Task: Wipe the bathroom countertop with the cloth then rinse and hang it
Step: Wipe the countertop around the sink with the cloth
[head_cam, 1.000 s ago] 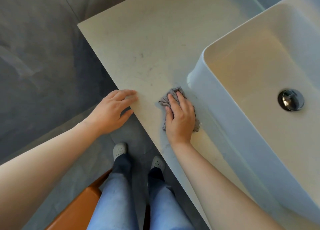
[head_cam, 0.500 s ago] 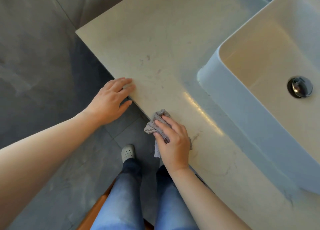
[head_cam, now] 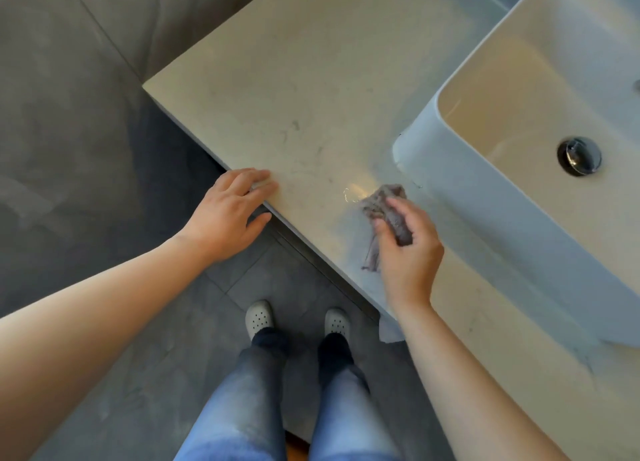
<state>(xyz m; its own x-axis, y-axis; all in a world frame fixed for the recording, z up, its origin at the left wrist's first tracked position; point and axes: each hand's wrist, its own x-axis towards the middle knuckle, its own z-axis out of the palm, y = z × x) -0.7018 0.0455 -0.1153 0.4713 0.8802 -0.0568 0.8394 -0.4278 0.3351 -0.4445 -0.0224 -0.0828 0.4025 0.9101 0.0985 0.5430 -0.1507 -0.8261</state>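
Head view is looking down at a pale stone table (head_cam: 311,79) with a white sink (head_cam: 491,225) sitting on its right side. The right hand (head_cam: 410,256) is holding a small grey cloth (head_cam: 382,206). Its fingers (head_cam: 398,207) are curling around the cloth and clamping it, with the thumb pinching from the near side. The cloth is all scrunched up. It is lying on the table, just beside the near left corner of the sink, and I cannot tell if it is touching the sink. One thin end of the cloth is sticking out under the hand, toward the front edge of the table. A small shiny wet spot (head_cam: 355,193) is glinting on the table right next to the cloth.

The left hand (head_cam: 225,218) is resting on the front edge of the table, well apart from the cloth. Its fingers (head_cam: 251,180) are lying straight and close together on the stone, holding nothing, and the thumb is hanging off below the edge.

A round metal drain (head_cam: 579,155) is shining inside the sink. Down below, the person is standing on a dark grey floor (head_cam: 69,148) in blue jeans (head_cam: 242,408) and light shoes (head_cam: 259,318).
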